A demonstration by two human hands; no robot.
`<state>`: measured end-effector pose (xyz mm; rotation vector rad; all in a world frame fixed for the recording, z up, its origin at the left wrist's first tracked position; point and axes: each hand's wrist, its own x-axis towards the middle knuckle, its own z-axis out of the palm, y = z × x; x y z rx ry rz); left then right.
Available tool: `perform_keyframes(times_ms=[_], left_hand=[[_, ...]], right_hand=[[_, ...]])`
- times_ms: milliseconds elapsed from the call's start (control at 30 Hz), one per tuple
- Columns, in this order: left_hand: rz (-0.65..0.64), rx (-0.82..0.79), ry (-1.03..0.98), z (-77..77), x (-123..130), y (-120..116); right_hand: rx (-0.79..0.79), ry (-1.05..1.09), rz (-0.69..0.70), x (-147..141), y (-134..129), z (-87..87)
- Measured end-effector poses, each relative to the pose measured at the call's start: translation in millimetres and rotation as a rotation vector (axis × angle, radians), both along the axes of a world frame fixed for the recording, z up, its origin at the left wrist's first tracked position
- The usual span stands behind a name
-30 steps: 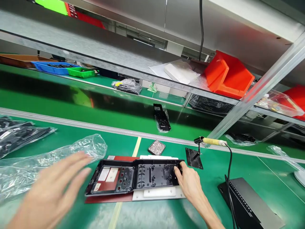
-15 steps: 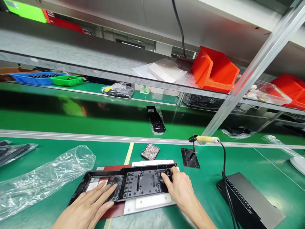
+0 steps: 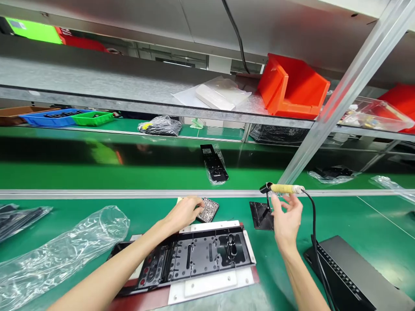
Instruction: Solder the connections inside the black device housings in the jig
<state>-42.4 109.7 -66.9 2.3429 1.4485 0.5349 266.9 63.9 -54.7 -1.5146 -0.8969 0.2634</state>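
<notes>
My left hand [image 3: 185, 212] reaches over the near side of a small dark tray [image 3: 212, 209] filled with tiny metal pieces. Its fingertips are pinched together at the tray; anything between them is too small to make out. Just below the yellow handle of a soldering iron [image 3: 285, 188], my right hand [image 3: 287, 220] is raised with thumb and fingers apart, holding nothing. The iron rests in a black stand [image 3: 262, 216]. Below both hands, a long black plastic housing [image 3: 201, 255] lies open side up in a white fixture [image 3: 210, 283], partly covered by my left forearm.
A clear plastic bag [image 3: 81, 242] lies at left. A dark flat panel device [image 3: 359, 272] sits at right, with the iron's black cable [image 3: 316, 242] running past it. A black remote-like part [image 3: 214, 164] lies beyond the rail. An orange bin [image 3: 295, 88] stands on the shelf above.
Both hands have left the black housing. My left hand has moved up and forward to the tray of metal pieces, my right hand up and right to the soldering iron. The housing sits flatter in the fixture.
</notes>
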Motion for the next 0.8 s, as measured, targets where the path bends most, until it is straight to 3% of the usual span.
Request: perform_keyframes(times_ms=[167, 367, 467, 600, 800], left_hand=[[-0.064, 0.033, 0.028, -21.3, 14.4, 28.7], [-0.172, 0.100, 0.093, -32.0, 19.1, 37.2], [-0.207, 0.135, 0.139, -35.5, 20.6, 39.3], [-0.245, 0.159, 0.164, -39.5, 21.7, 41.6], [-0.241, 0.123, 0.101, -36.5, 16.8, 43.3]], right_hand=[[0.068, -0.034, -0.141, 16.9, 19.8, 3.5], [0.162, -0.186, -0.101, 16.5, 31.8, 5.9], [0.212, -0.203, -0.146, 15.6, 35.1, 9.5], [0.340, -0.211, -0.202, 10.9, 34.1, 28.0], [0.711, -0.104, -0.153, -7.0, 28.5, 72.3]])
